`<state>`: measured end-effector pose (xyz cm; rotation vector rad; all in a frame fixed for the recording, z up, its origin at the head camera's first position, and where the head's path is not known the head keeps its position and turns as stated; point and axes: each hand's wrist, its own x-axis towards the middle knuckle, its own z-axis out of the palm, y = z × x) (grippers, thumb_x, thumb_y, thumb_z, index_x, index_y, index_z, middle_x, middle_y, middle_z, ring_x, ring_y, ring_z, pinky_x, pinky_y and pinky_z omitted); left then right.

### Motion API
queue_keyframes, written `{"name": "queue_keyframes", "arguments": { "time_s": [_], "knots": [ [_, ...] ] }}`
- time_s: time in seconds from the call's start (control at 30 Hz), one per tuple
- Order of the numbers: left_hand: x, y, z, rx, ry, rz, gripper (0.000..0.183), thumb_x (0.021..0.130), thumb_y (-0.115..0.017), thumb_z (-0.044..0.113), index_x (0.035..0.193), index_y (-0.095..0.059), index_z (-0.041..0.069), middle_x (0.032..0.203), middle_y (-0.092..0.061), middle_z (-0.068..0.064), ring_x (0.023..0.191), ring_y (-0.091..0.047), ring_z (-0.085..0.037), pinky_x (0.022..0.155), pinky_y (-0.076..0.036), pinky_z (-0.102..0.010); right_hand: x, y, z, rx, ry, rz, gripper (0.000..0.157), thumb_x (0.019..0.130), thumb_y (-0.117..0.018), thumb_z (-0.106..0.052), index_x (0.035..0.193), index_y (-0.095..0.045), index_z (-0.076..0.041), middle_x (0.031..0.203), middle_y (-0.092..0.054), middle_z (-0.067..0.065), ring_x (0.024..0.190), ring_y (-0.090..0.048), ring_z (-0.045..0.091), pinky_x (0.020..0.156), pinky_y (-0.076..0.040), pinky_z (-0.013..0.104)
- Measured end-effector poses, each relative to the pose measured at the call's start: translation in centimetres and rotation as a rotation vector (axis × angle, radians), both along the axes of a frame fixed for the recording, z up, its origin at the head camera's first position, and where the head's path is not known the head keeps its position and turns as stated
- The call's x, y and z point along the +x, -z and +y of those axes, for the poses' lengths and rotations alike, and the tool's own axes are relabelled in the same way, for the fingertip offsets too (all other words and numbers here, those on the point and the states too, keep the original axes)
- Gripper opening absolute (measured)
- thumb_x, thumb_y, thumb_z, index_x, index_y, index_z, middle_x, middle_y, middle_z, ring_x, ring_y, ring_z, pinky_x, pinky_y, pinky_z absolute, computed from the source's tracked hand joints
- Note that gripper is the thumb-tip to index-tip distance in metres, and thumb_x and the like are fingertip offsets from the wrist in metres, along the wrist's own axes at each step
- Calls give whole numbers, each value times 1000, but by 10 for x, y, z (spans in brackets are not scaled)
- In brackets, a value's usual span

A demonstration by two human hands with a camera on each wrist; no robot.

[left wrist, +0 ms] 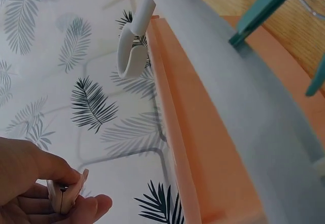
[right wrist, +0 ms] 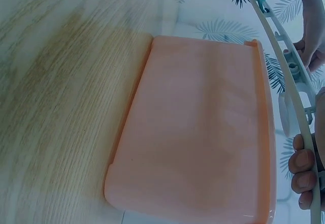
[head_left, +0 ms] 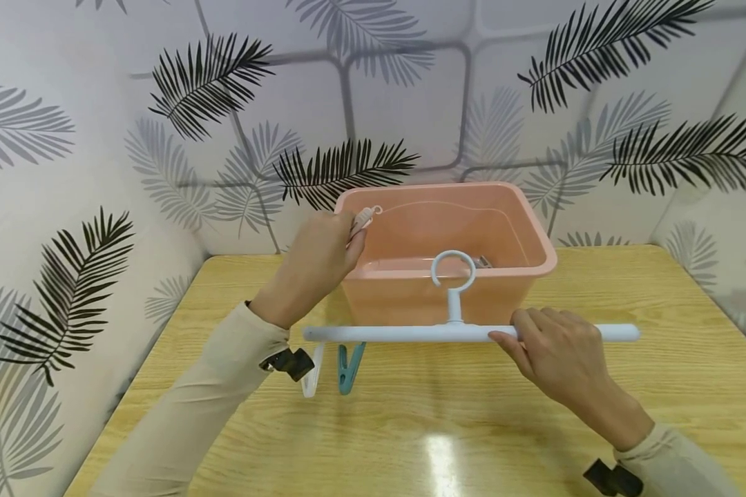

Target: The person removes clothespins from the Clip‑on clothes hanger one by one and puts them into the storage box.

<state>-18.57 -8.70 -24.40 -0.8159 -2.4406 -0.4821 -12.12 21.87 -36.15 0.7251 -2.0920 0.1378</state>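
Observation:
My right hand (head_left: pixel 559 348) grips the right part of a white hanger's bar (head_left: pixel 404 334), holding it level in front of the basin. The hanger's round hook (head_left: pixel 454 269) points up from the middle. From the bar's left end hang a white clothespin (head_left: pixel 311 373) and a teal clothespin (head_left: pixel 349 369); the teal clothespin (left wrist: pixel 269 8) also shows large in the left wrist view. Above that end, my left hand (head_left: pixel 320 259) pinches a pale pink clothespin (head_left: pixel 363 219) between thumb and fingers, near the basin's left rim. The left wrist view shows this clothespin (left wrist: pixel 66 193) apart from the bar.
A pink plastic basin (head_left: pixel 435 297) stands on the wood-grain table (head_left: pixel 447 407) behind the hanger. Inside it, a small grey item (head_left: pixel 483 261) shows partly above the front rim. Leaf-patterned walls (head_left: pixel 404 103) close off the back and left.

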Motion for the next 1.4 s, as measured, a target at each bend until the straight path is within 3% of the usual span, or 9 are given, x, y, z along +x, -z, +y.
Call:
{"name": "queue_keyframes", "arguments": {
  "time_s": [0.3, 0.53, 0.7, 0.9, 1.07, 1.4],
  "knots": [
    [-29, -5, 5, -39, -56, -110, 28, 94, -53, 5, 67, -46, 8, 55, -37, 1, 48, -39, -13, 46, -33, -27, 5, 0, 1, 12, 8, -18, 56, 102, -26, -56, 67, -37, -13, 54, -25, -8, 42, -19, 6, 41, -15, 21],
    [-51, 2, 8, -93, -103, -262, 35, 97, -49, 8, 64, -40, 11, 56, -35, 0, 49, -35, -13, 49, -32, -27, 6, 3, -1, -16, -10, 27, 56, 101, -27, -56, 67, -36, -13, 54, -25, -9, 41, -22, 8, 40, -15, 22],
    [-68, 7, 12, -108, -131, -283, 34, 94, -53, 7, 61, -44, 10, 61, -42, -3, 55, -42, -17, 52, -37, -29, 5, 4, -1, -39, -23, 64, 57, 101, -29, -56, 67, -37, -11, 54, -25, -8, 40, -23, 10, 40, -15, 24],
    [-88, 17, 14, -96, -141, -344, 32, 93, -53, 6, 62, -45, 9, 60, -45, -3, 52, -42, -14, 50, -36, -26, 9, 5, 1, -6, -5, 26, 56, 101, -29, -56, 68, -38, -12, 54, -28, -8, 39, -27, 10, 39, -18, 23],
    [-97, 24, 19, -94, -155, -400, 30, 95, -53, 8, 66, -48, 8, 63, -47, -4, 52, -44, -14, 51, -37, -26, 10, 4, 2, -3, -9, 27, 55, 101, -30, -55, 68, -38, -12, 53, -29, -8, 39, -28, 10, 39, -18, 23],
    [-101, 33, 20, -105, -168, -420, 34, 96, -50, 7, 63, -47, 9, 59, -46, -4, 48, -42, -13, 48, -37, -26, 15, 5, 7, 22, 16, -34, 56, 101, -29, -56, 68, -37, -12, 53, -28, -7, 40, -28, 9, 40, -18, 22]
  ]
}}
